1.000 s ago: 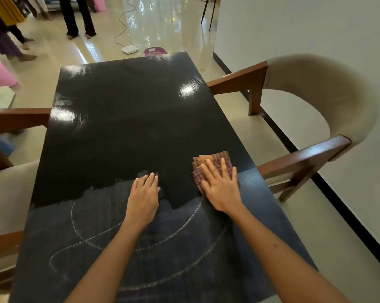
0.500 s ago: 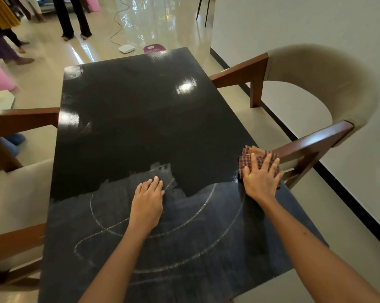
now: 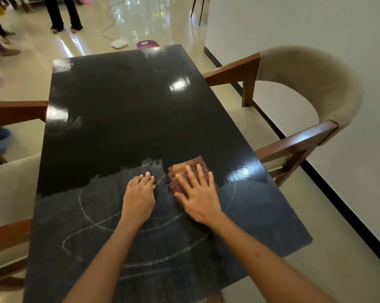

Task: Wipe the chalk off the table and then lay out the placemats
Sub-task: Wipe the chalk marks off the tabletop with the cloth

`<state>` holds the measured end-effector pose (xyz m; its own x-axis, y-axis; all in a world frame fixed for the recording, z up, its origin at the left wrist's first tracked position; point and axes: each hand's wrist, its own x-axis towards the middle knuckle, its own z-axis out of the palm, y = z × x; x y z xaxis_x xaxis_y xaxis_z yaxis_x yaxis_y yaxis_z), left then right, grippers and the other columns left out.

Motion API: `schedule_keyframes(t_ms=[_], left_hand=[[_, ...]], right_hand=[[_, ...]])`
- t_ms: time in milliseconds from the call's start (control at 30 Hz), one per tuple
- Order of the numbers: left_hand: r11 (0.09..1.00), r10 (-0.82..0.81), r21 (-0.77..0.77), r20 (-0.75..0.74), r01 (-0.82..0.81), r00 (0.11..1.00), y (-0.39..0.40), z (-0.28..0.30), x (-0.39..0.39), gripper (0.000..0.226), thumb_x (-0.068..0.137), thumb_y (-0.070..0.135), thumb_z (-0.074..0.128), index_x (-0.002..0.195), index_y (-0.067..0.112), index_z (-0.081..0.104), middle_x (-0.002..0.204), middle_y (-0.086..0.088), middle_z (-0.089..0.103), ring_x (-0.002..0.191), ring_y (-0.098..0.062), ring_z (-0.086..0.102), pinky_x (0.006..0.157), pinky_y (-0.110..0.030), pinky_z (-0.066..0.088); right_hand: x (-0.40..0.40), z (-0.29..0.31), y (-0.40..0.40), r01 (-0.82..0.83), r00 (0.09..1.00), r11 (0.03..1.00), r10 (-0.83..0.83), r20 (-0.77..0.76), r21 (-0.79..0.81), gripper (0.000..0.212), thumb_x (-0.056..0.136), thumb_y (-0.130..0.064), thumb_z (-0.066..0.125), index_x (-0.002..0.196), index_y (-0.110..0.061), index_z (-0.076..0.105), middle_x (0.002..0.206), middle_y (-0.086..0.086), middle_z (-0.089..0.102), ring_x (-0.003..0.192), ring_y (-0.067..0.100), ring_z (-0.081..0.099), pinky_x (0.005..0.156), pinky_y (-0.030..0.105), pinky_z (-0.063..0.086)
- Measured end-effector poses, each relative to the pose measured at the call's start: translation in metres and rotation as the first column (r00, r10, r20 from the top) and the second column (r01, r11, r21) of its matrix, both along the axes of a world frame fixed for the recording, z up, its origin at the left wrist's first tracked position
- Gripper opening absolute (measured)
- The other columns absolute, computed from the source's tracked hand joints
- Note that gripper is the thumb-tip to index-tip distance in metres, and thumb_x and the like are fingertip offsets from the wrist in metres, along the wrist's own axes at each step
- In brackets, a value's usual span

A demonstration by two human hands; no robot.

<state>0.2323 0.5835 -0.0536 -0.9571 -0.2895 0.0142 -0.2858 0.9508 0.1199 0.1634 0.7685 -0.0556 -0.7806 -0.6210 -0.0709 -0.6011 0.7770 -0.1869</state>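
Keep your right hand [image 3: 199,196] flat w/ fingers spread on the cloth [image 3: 184,171], left hand [image 3: 138,197] flat on table [image 3: 119,106], & overlap passes thru chalk [image 3: 92,224] nearest you

One head-worn camera — looking forward and down, close over the table [image 3: 123,119].

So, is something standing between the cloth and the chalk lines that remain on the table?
Only the left hand, resting flat on the chalk lines beside the cloth under the right hand. Otherwise nothing visible.
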Motion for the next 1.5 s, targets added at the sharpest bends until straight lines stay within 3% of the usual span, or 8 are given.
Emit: schedule_keyframes(t_ms=[233, 367, 467, 633, 833, 1067, 1300, 1500], left_hand=[[0.999, 0.012, -0.045, 0.049, -0.010, 0.999, 0.000, 0.000, -0.001, 0.038, 0.098, 0.019, 0.044, 0.134, 0.011, 0.054, 0.142, -0.006, 0.050, 0.130, -0.025, 0.046, 0.112, -0.040, 0.033], [0.998, 0.010, -0.066, 0.083, -0.005, 0.996, -0.006, -0.001, 0.000, 0.038, 0.098, 0.019, 0.044, 0.134, 0.010, 0.053, 0.143, -0.006, 0.049, 0.131, -0.025, 0.046, 0.112, -0.042, 0.033], [0.997, -0.004, -0.076, 0.082, 0.011, 0.997, -0.007, -0.002, 0.002, 0.037, 0.097, 0.018, 0.047, 0.132, 0.008, 0.055, 0.140, -0.008, 0.052, 0.128, -0.027, 0.048, 0.110, -0.043, 0.036], [1.000, 0.000, -0.025, 0.043, 0.001, 0.999, -0.003, -0.003, 0.002, 0.035, 0.097, 0.014, 0.048, 0.129, 0.004, 0.057, 0.137, -0.012, 0.054, 0.125, -0.031, 0.050, 0.107, -0.046, 0.038], [1.000, 0.008, 0.008, 0.026, -0.008, 1.000, 0.000, 0.001, 0.003, 0.036, 0.097, 0.014, 0.047, 0.130, 0.002, 0.056, 0.138, -0.014, 0.053, 0.124, -0.032, 0.049, 0.106, -0.047, 0.038], [1.000, 0.017, 0.018, 0.036, -0.018, 0.999, 0.005, 0.007, 0.004, 0.037, 0.099, 0.015, 0.043, 0.133, 0.003, 0.053, 0.141, -0.013, 0.050, 0.129, -0.030, 0.044, 0.110, -0.044, 0.034], [0.999, 0.020, -0.043, 0.103, -0.016, 0.994, 0.011, 0.013, 0.001, 0.041, 0.101, 0.018, 0.038, 0.138, 0.007, 0.047, 0.147, -0.010, 0.043, 0.134, -0.028, 0.040, 0.113, -0.043, 0.030], [0.996, 0.043, -0.081, 0.100, -0.035, 0.994, 0.018, 0.019, -0.001, 0.038, 0.099, 0.015, 0.041, 0.133, 0.003, 0.053, 0.140, -0.015, 0.050, 0.129, -0.032, 0.046, 0.111, -0.046, 0.032]], right_hand=[[0.017, -0.009, 0.015, -0.108, 0.991, 0.994, 0.106, -0.084, -0.019, 0.053, 0.099, -0.056, 0.026, 0.148, -0.037, 0.033, 0.160, -0.002, 0.023, 0.149, 0.028, 0.008, 0.119, 0.056, 0.006], [-0.014, -0.008, 0.049, 0.100, 0.994, 0.995, -0.099, -0.048, 0.010, 0.057, 0.096, -0.057, 0.023, 0.149, -0.037, 0.030, 0.160, -0.002, 0.020, 0.149, 0.029, 0.009, 0.118, 0.054, 0.004], [-0.036, -0.004, 0.092, 0.242, 0.970, 0.969, -0.241, -0.023, 0.058, 0.058, 0.097, -0.058, 0.015, 0.152, -0.040, 0.014, 0.163, -0.003, 0.006, 0.150, 0.027, -0.004, 0.119, 0.053, -0.002], [-0.038, -0.001, 0.152, 0.490, 0.872, 0.870, -0.489, -0.032, 0.063, 0.058, 0.099, -0.057, 0.016, 0.153, -0.038, 0.011, 0.163, 0.000, 0.002, 0.149, 0.028, -0.007, 0.118, 0.051, -0.004], [-0.034, -0.004, 0.148, 0.583, 0.812, 0.809, -0.584, -0.017, 0.074, 0.059, 0.099, -0.057, 0.017, 0.154, -0.036, 0.010, 0.163, 0.001, 0.001, 0.149, 0.031, -0.004, 0.119, 0.053, 0.000], [0.011, -0.004, 0.105, 0.311, 0.950, 0.950, -0.310, -0.018, 0.023, 0.057, 0.099, -0.057, 0.017, 0.152, -0.040, 0.008, 0.163, -0.003, 0.005, 0.150, 0.027, -0.003, 0.119, 0.053, 0.000], [0.078, -0.011, 0.055, 0.022, 0.999, 0.999, -0.023, -0.040, -0.038, 0.053, 0.098, -0.054, 0.029, 0.148, -0.037, 0.031, 0.160, -0.003, 0.021, 0.149, 0.027, 0.008, 0.117, 0.055, 0.007], [0.076, -0.011, 0.063, -0.013, 0.999, 0.999, 0.012, -0.050, -0.031, 0.053, 0.100, -0.057, 0.021, 0.150, -0.040, 0.025, 0.162, -0.006, 0.014, 0.150, 0.024, -0.001, 0.118, 0.052, 0.001]])
